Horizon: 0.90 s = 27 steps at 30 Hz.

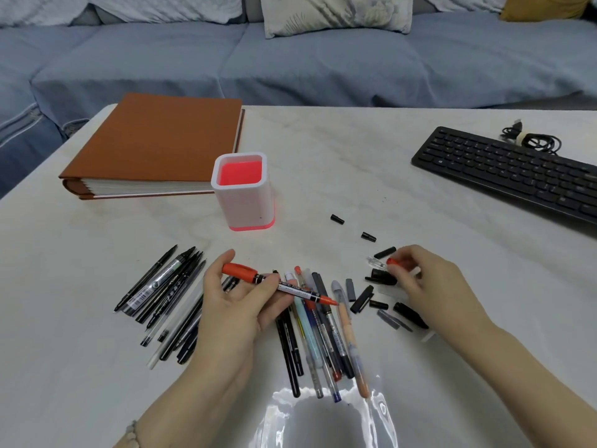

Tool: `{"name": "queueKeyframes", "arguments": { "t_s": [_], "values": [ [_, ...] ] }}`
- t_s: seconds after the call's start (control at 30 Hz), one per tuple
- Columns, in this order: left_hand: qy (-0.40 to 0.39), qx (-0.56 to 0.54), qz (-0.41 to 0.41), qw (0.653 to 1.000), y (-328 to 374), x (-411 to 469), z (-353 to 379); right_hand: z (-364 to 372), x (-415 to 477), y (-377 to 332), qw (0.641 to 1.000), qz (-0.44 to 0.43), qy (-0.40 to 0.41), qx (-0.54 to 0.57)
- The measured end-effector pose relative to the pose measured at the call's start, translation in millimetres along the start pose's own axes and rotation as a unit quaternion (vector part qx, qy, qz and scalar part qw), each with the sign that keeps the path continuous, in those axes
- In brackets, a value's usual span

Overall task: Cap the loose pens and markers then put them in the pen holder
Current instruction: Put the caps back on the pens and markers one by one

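My left grip (pixel 232 305) is curled round a red-and-black plastic marker (pixel 284 286), its fine red tip bare; my right grip (pixel 433 286) pinches a small red plastic cap (pixel 394 262).

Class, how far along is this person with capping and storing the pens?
Early. The pen holder holds nothing yet. The left hand grips a red marker, its fine tip bare; the right hand pinches a red cap. Two piles of pens and scattered black caps remain on the table.
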<state>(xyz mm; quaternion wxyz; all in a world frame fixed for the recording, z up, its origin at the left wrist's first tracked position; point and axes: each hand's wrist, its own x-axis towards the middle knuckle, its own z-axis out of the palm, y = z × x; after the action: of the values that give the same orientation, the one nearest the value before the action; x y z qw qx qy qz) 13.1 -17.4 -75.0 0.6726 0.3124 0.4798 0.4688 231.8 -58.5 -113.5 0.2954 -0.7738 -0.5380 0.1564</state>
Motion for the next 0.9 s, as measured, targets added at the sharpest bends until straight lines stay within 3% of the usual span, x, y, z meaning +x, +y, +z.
{"name": "queueKeyframes", "arguments": {
  "t_s": [0.1,0.23,0.9],
  "values": [
    [0.008,-0.027,0.009,1.000,-0.5,-4.2,5.3,-5.1,-26.4,-27.5,0.988,-0.006,-0.026,0.152],
    [0.015,-0.037,0.012,0.999,-3.7,-6.2,6.6,0.3,-47.1,-40.2,0.975,-0.008,-0.039,0.217],
    [-0.022,-0.015,0.022,0.999,-9.9,-18.5,4.2,0.4,-48.7,-49.4,0.969,-0.063,-0.060,0.232]
  ]
}}
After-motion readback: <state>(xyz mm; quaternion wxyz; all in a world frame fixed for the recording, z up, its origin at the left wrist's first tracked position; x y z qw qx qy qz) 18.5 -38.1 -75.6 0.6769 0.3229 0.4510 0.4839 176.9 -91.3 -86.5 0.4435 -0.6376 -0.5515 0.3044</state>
